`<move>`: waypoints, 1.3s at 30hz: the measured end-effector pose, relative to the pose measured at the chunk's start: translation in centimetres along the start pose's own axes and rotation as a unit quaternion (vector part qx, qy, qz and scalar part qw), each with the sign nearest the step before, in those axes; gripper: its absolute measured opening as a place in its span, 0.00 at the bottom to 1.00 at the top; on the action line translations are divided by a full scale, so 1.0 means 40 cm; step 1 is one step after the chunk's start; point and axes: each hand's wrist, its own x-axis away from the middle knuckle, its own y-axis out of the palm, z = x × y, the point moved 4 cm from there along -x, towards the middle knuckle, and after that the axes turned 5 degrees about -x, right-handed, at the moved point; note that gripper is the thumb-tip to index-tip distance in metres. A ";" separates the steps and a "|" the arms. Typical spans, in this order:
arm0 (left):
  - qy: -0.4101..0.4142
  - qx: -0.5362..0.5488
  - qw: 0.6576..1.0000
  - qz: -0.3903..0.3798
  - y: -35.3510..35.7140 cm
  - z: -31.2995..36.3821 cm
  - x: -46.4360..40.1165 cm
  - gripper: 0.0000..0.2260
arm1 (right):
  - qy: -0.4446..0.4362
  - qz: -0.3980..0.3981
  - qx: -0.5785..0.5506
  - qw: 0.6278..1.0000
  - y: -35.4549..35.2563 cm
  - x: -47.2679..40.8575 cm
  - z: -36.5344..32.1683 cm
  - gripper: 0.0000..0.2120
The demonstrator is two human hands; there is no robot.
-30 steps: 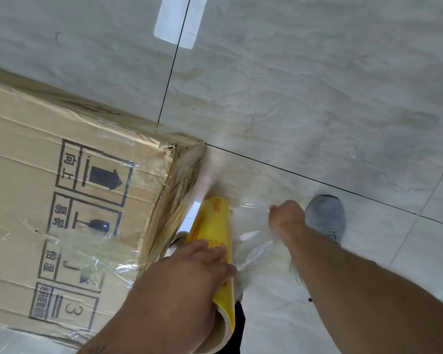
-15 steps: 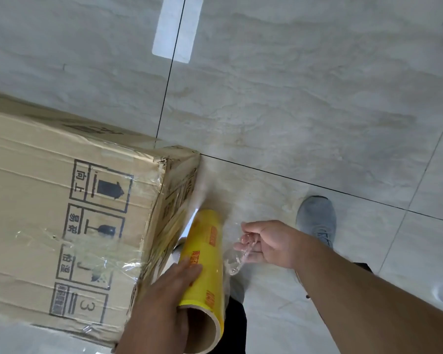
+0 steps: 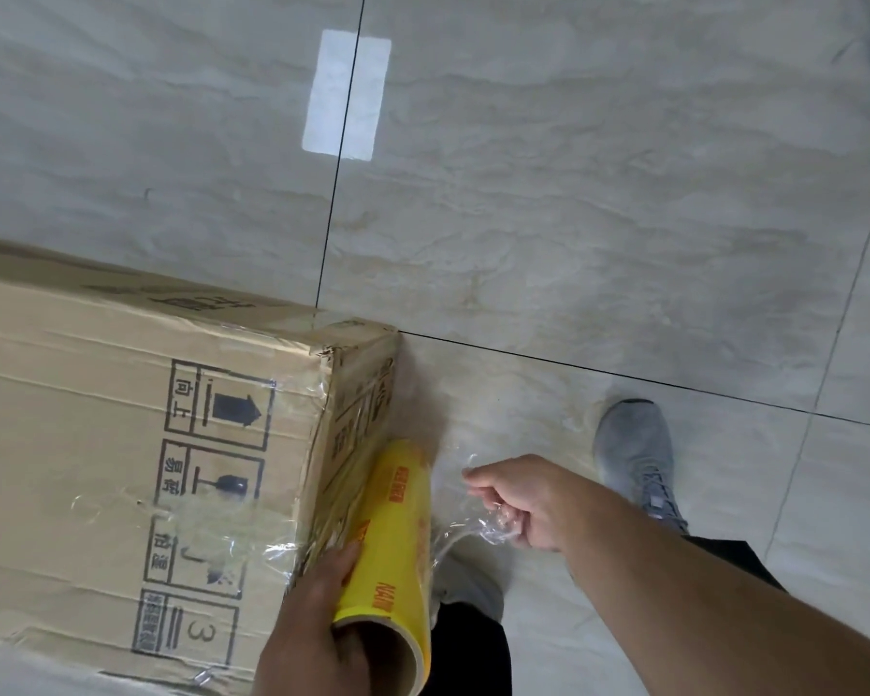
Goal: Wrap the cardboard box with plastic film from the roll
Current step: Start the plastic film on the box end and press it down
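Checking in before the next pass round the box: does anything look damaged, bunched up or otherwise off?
Yes. The film in the right hand is bunched into a rope, not spread flat. The cardboard box has a frayed top corner, and film already on it lies wrinkled. The left hand grips the roll.

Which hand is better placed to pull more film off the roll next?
Right. The right hand already pinches the loose plastic film, while the left hand grips the yellow roll beside the cardboard box.
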 end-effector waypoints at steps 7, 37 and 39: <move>0.166 -0.218 0.953 0.133 -0.019 0.101 0.022 0.21 | -0.104 -0.037 -0.188 0.976 0.050 0.052 -0.043 0.07; 0.022 -0.422 0.897 -0.127 0.080 0.288 -0.219 0.31 | -0.126 0.010 -0.337 0.933 0.080 0.093 -0.044 0.04; 0.029 -0.430 0.888 -0.160 0.086 0.304 -0.251 0.17 | -0.121 -0.011 -0.269 0.955 0.068 0.089 -0.040 0.02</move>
